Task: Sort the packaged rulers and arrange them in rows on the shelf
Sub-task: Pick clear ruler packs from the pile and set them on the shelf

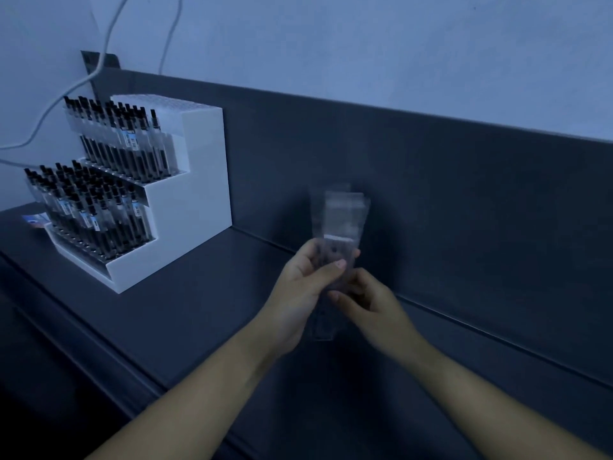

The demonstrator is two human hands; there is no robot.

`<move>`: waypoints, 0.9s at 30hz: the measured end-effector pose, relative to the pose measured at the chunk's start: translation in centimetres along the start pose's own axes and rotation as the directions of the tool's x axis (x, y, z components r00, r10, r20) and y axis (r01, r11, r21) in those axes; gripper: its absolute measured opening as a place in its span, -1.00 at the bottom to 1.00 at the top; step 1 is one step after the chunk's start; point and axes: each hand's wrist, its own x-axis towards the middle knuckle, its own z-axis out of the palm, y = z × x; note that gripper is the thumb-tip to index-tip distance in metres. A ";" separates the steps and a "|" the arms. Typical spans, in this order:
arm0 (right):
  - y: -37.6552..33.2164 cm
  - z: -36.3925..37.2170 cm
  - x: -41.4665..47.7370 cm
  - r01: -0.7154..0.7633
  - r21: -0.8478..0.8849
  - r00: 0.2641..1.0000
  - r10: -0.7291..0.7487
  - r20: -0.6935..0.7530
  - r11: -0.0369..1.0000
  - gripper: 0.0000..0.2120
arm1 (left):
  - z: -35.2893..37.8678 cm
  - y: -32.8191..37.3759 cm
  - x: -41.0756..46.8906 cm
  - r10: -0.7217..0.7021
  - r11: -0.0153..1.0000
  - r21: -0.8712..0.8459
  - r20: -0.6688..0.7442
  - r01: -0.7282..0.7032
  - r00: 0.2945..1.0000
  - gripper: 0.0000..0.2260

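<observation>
A small bundle of clear packaged rulers (341, 220) stands upright over the dark shelf (199, 303), blurred by motion. My left hand (305, 283) grips the bundle near its middle, thumb across the front. My right hand (368, 300) pinches the bundle's lower part from the right. The bottom ends of the packages show faintly below both hands. How many packages are in the bundle cannot be told.
A white stepped display rack (185, 207) filled with several black-capped pens stands at the left of the shelf. The shelf's dark back panel (431, 194) rises behind my hands. White cables (99, 61) hang on the wall at upper left. A small blue-and-white item (34, 220) lies left of the rack.
</observation>
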 end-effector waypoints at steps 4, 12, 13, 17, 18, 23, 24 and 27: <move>0.0 0.6 -1.2 -0.010 0.046 1.000 0.011 -0.003 0.999 -0.64 | 1.4 -0.1 -0.8 -0.022 0.995 0.098 0.012 0.021 1.000 -0.79; -1.9 -0.2 -4.3 -0.036 0.128 0.999 0.041 -0.035 0.991 -0.62 | 4.7 1.0 -1.6 -0.102 0.983 0.151 -0.023 0.105 0.994 -0.89; -2.6 -1.1 -5.0 -0.037 0.176 0.999 0.042 -0.023 0.984 -0.64 | 5.5 1.3 -1.5 -0.127 0.983 0.136 -0.005 0.126 0.992 -0.87; -5.0 -5.6 -9.1 -0.196 0.374 0.979 0.205 0.017 0.906 -0.72 | 10.4 1.8 -0.6 -0.331 0.943 -0.006 0.102 0.334 0.938 -0.84; -5.4 -6.8 -10.3 -0.272 0.452 0.957 0.289 0.033 0.849 -0.75 | 11.9 1.5 -0.5 -0.397 0.907 -0.094 0.136 0.411 0.908 -0.82; -4.2 -11.5 -16.7 -0.435 0.657 0.861 0.498 0.103 0.615 -0.67 | 18.7 -2.5 -0.5 -0.581 0.745 -0.329 0.110 0.581 0.807 -0.68; -3.5 -12.5 -17.9 -0.419 0.674 0.860 0.504 0.080 0.608 -0.65 | 19.5 -3.3 -0.5 -0.588 0.748 -0.318 0.089 0.583 0.804 -0.69; -2.0 -15.3 -21.0 -0.303 0.764 0.833 0.547 -0.077 0.569 -0.61 | 21.0 -5.4 0.1 -0.593 0.763 -0.225 0.128 0.606 0.795 -0.75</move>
